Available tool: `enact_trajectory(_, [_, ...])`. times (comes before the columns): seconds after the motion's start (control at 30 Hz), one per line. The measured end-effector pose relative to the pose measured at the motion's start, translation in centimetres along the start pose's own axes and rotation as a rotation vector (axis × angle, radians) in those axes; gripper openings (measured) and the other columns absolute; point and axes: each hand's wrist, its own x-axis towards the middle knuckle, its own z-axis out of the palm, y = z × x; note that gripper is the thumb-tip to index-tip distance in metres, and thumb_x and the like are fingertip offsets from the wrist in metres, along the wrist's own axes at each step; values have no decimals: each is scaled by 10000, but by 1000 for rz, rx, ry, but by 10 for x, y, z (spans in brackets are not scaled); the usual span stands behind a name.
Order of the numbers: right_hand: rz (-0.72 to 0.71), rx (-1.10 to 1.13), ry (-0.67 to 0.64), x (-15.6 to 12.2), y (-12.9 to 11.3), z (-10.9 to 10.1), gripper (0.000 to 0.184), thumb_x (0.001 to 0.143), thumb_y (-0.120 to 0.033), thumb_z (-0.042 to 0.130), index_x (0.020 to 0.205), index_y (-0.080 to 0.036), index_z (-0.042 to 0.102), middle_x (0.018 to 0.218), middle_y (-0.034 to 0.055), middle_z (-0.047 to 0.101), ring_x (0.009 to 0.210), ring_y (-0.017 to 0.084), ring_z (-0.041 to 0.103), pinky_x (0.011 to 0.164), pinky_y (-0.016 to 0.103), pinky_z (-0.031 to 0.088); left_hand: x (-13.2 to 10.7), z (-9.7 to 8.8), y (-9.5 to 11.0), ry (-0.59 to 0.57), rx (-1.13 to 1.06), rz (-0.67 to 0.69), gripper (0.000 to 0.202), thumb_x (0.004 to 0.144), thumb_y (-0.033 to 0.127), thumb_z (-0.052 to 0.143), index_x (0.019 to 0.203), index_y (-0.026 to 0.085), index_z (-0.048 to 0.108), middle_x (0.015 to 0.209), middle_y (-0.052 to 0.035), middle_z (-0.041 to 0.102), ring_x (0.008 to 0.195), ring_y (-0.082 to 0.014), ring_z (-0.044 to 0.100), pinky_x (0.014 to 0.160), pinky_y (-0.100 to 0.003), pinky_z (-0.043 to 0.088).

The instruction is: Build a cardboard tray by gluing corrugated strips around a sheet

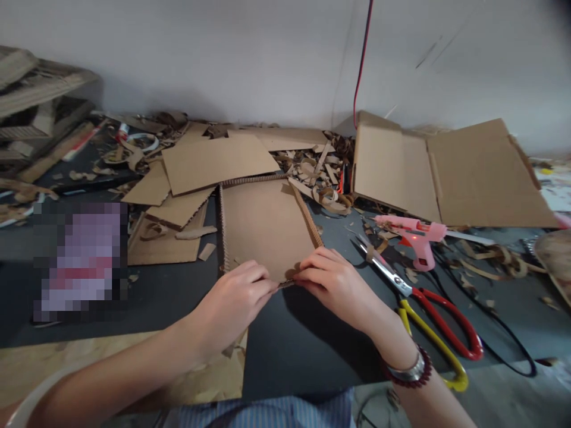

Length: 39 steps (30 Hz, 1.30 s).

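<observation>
as both hands [232, 303] [332, 282] curl inward (palms down), they pinch cardboard [263, 229]

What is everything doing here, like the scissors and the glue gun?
Left hand: pinching the near edge of the cardboard panel
Right hand: gripping that same edge
Cardboard panel: lying flat, corrugated strips along its sides
Scissors: blades shut, lying down
Pink glue gun: on its side, red light on
Cardboard box: opened out flat
</observation>
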Motion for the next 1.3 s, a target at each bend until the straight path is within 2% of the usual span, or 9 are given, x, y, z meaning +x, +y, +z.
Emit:
enact_trajectory(0.57, [-11, -33, -26, 1, -2, -1, 97, 812, -126, 560, 766, -166, 636, 804, 10, 630, 807, 161, 494, 710, 297, 381, 0, 3, 1, -15, 20, 7, 264, 882, 151, 403, 800, 111, 651, 680, -43, 558, 652, -165, 516, 559, -276, 448])
enact_trajectory(0.87, [15, 27, -15, 3, -7, 3, 132, 833, -227, 552, 931, -188, 631, 870, 20, 632, 839, 159, 501, 748, 300, 381, -2, 3, -1, -34, 23, -11, 204, 861, 134, 448, 817, 122, 646, 707, -37, 565, 671, -159, 515, 589, -269, 455])
enact_trajectory(1.03, [-47, 23, 26, 4, -9, 9, 124, 848, -189, 523, 871, -162, 643, 840, 27, 647, 810, 159, 504, 731, 295, 388, -2, 5, -2, -22, 37, -3, 191, 857, 133, 455, 832, 120, 644, 703, -37, 557, 670, -162, 509, 585, -271, 453])
enact_trajectory(1.3, [-68, -24, 11, 6, -11, 9, 136, 855, -174, 509, 822, -158, 640, 824, 27, 658, 786, 161, 508, 704, 299, 380, -2, 3, 1, -20, 63, 24, 218, 865, 124, 432, 827, 109, 647, 682, -37, 551, 646, -165, 503, 554, -273, 450])
